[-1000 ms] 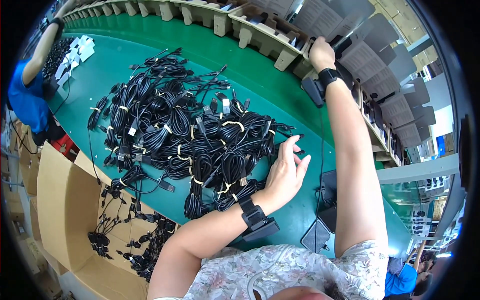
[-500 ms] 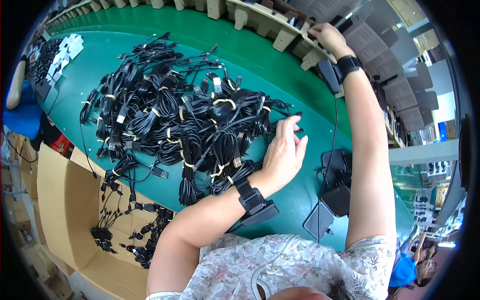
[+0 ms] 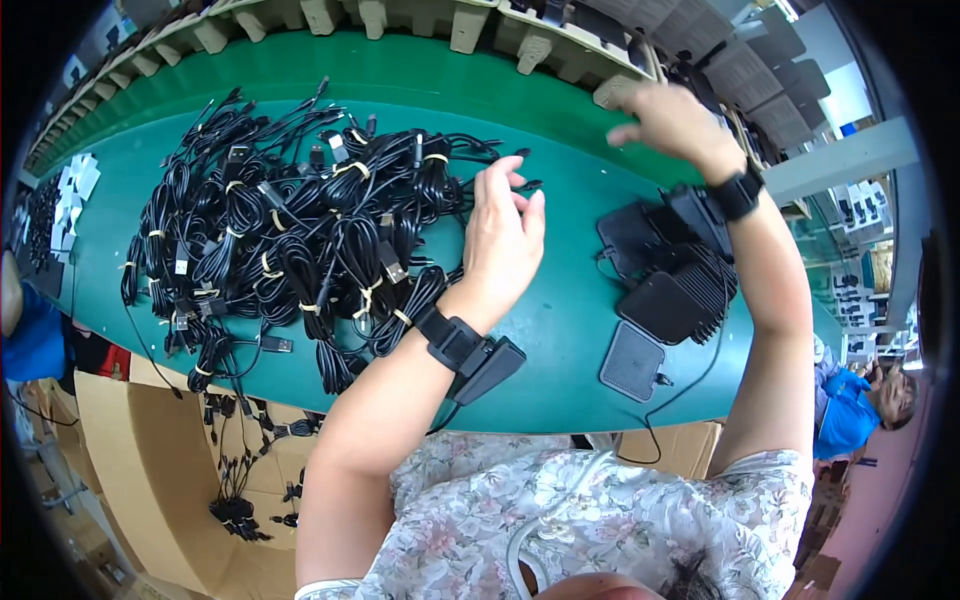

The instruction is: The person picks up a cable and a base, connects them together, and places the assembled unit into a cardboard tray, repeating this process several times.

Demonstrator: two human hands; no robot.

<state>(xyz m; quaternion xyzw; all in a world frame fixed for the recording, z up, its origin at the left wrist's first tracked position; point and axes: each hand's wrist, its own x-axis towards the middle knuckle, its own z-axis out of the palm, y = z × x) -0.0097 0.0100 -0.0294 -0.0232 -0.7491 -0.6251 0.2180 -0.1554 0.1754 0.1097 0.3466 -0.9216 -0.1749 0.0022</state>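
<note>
The heap of bundled black cables [image 3: 290,230] fills the left half of the frame, each coil cinched with a yellow tie, spread loose on the green table [image 3: 560,330] so that single bundles can be picked off its edge. My left hand [image 3: 505,235] sits at the heap's right edge, middle of the frame, fingers partly curled and touching the outermost cables; I cannot tell whether I have one pinched. My right hand [image 3: 670,120] hangs in the upper right, fingers loosely spread and holding nothing, above the rim of the grey pulp trays [image 3: 480,20] that run along the top. Below it, right of centre, the flat black adapters [image 3: 665,290] lie in an overlapping row, close to my right arm for easy reach.

A bare strip of table lies between the heap and the adapters, wide enough for my left hand to work. The near table edge runs just under my left wrist; past it, lower left, an open cardboard box [image 3: 120,450] holds more cables.
</note>
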